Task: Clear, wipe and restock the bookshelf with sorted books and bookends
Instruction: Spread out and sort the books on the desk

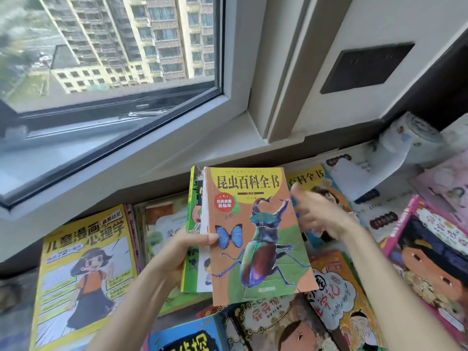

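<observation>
Below the window (106, 72), left hand (187, 247) gripping beetle book (258, 236) upright, title topmost, right hand (319, 216) loose

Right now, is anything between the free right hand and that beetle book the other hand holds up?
Nothing visible. The right hand, blurred, sits just off the beetle book's right edge with an open gap between them. The left hand grips the book from its left side; loose books lie flat below, out of the path.
</observation>
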Demonstrator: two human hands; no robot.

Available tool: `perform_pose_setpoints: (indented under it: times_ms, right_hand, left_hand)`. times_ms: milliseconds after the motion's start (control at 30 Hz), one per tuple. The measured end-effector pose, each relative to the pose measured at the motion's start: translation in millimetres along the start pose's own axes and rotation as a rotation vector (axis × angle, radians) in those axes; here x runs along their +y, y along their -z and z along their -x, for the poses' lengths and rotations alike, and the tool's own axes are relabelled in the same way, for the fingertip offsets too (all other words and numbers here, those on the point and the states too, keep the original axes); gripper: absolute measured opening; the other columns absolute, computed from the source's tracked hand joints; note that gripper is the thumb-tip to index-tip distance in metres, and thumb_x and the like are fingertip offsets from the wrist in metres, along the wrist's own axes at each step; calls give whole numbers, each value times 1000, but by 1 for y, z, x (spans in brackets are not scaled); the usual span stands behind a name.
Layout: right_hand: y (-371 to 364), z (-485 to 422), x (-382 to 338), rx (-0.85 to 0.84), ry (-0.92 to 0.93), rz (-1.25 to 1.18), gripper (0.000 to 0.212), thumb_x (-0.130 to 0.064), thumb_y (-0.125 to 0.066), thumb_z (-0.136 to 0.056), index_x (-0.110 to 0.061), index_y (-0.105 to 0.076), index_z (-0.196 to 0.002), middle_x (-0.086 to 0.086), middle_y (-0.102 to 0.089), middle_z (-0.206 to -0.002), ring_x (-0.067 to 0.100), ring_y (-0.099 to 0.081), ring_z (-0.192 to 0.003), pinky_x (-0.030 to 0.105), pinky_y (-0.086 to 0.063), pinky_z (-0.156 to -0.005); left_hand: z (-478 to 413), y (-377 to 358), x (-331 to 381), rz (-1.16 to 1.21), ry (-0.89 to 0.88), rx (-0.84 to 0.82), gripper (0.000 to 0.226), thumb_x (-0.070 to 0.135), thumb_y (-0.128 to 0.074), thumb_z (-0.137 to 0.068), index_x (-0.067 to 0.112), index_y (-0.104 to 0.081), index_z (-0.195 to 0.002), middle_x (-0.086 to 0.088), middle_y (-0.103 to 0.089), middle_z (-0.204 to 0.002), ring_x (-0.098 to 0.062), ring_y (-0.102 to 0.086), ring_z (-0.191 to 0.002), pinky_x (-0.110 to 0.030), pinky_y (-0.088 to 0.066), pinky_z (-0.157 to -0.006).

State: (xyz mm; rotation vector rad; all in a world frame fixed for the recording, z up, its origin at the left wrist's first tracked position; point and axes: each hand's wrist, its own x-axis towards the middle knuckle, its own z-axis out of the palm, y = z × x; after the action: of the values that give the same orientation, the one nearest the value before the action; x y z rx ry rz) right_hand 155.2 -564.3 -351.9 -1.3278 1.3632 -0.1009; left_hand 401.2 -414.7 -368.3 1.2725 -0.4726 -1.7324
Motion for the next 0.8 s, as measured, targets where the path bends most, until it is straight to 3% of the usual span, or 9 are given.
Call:
perform_pose_setpoints:
  times_ms: [100, 167, 233, 300, 367, 433, 533, 700, 800]
  right_hand:
    - [-21, 6, 15, 1, 27, -34, 89, -64, -75, -60, 10, -58, -106, 14, -70, -96, 18, -68, -80, 31, -50, -67]
    - [-21, 3, 15, 108, 21, -207, 49, -31, -78, -76, 11, -59, -91, 17, -69, -81, 19, -66, -68, 30, -51, -62]
    - [-6, -3, 18, 270, 8, -349, 30, -9, -71, -84, 12, -59, -102, 18, -69, -92, 28, -67, -79, 40, -55, -74]
    - [18, -2, 21, 467, 18, -341, 21, -1, -67, -85, 6, -60, -104, 17, -65, -104, 29, -62, -93, 46, -50, -88]
    - [41, 0, 25, 625, 43, -262, 14, 0, -67, -84, -1, -60, -96, 11, -60, -92, 21, -54, -84, 31, -46, -73]
    - [59, -2, 31, 707, 86, -176, 14, -1, -69, -82, -4, -56, -77, 10, -48, -73, 19, -39, -66, 28, -32, -52]
    - [76, -23, 43, 750, 72, -43, 36, 0, -65, -83, -8, -39, -59, 9, -30, -63, 20, -27, -66, 32, -16, -51]
    - [103, -72, 53, 701, -10, 95, 31, -9, -66, -82, -13, -45, -59, 10, -42, -65, 22, -40, -68, 32, -30, -60]
    - [114, -99, 58, 656, -15, 184, 17, -22, -66, -85, -13, -59, -72, 8, -65, -83, 27, -60, -80, 37, -48, -70]
  left_hand:
    - [-2, -7, 2, 33, -2, -28, 62, 12, -79, -48, 6, -66, -108, -17, -72, -95, -29, -71, -75, -33, -56, -58]
    - [-4, -8, 1, 88, 3, -6, 54, 9, -75, -53, 9, -66, -106, -16, -73, -91, -28, -72, -71, -35, -57, -54]
    - [-4, -4, 0, 120, 37, 25, 51, 10, -70, -60, 8, -62, -110, -17, -73, -93, -31, -72, -74, -40, -58, -58]
    - [-3, 2, -1, 129, 53, 38, 55, 9, -69, -62, 5, -60, -117, -21, -71, -100, -35, -71, -78, -44, -59, -61]
    - [1, 8, -2, 125, 50, 47, 57, 6, -69, -62, 6, -59, -118, -22, -71, -100, -35, -71, -77, -43, -58, -59]
    - [4, 11, -2, 166, 40, 39, 52, 2, -66, -61, 7, -61, -113, -21, -72, -96, -35, -71, -73, -41, -57, -54]
    - [7, 16, -3, 185, 48, 53, 52, 1, -65, -60, 7, -61, -111, -20, -72, -96, -34, -71, -72, -42, -58, -54]
    - [10, 25, -5, 139, 63, 93, 54, 2, -69, -58, 7, -63, -112, -20, -71, -101, -35, -71, -76, -44, -59, -59]
    - [12, 32, -9, 113, 59, 93, 80, 9, -87, -39, 9, -62, -115, -22, -69, -109, -38, -70, -84, -46, -59, -65]
